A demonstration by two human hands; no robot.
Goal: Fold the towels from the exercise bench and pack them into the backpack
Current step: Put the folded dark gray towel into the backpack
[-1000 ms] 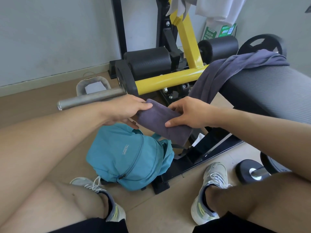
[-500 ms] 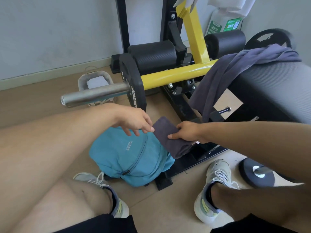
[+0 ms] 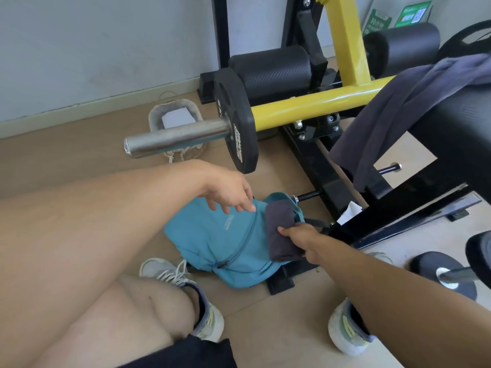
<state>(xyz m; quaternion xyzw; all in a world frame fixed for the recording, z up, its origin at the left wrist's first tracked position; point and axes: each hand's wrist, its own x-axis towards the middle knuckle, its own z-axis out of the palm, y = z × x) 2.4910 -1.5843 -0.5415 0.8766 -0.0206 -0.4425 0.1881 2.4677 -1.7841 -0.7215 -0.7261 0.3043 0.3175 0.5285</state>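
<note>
A teal backpack (image 3: 212,243) lies on the floor between my feet and the bench frame. My right hand (image 3: 301,236) grips a folded dark grey towel (image 3: 280,229) and holds it at the backpack's right end. My left hand (image 3: 229,192) hovers just above the backpack's top with loose fingers, holding nothing. A second dark grey towel (image 3: 393,110) hangs unfolded over the left end of the black exercise bench (image 3: 457,120) at the right.
A steel bar (image 3: 175,138) with a black weight plate (image 3: 237,120) juts out above the backpack from a yellow frame (image 3: 313,104). A small basket (image 3: 175,120) stands by the wall. A dumbbell (image 3: 446,274) lies at the right. My shoes flank the backpack.
My right hand has carried the folded towel down to the backpack's right end. My left hand let go of the towel and now hovers over the backpack.
</note>
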